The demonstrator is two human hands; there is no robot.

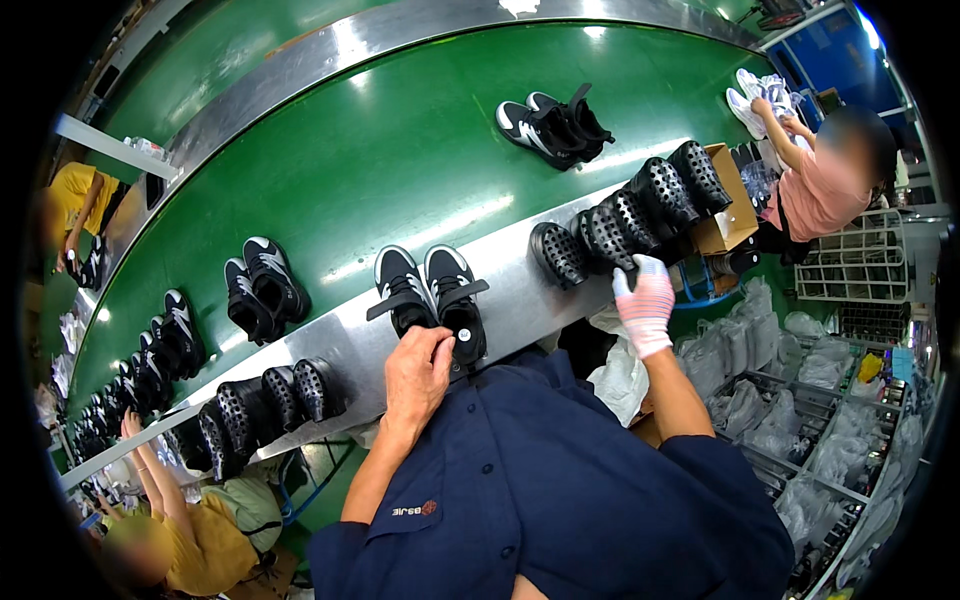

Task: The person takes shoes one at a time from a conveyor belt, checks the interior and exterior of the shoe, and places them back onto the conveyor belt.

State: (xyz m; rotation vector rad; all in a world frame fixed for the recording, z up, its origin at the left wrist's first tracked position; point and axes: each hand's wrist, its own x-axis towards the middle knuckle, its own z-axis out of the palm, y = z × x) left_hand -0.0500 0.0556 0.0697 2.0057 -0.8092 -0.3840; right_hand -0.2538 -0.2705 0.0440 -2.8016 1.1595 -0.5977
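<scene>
A pair of black sneakers with grey-white toes stands in front of me: a left sneaker (402,288) and a right sneaker (455,300), straps loose. My left hand (415,375) is bare, its fingers bent and pinched at the heels of the pair; whatever lies between the fingertips is hidden. A round white label (464,335) shows inside the right sneaker. On my right hand (645,305) is a striped knit glove. Its thumb and fingers are apart, close beside a row of black perforated shoe-shaped forms (605,235), with nothing visible in them.
More perforated forms (235,415) line the metal ledge (350,350) at left. Other sneaker pairs sit on the green belt (380,150), including one pair (555,130) farther off. Co-workers handle shoes at right (820,180) and lower left (210,540). A cardboard box (730,205) adjoins the right row.
</scene>
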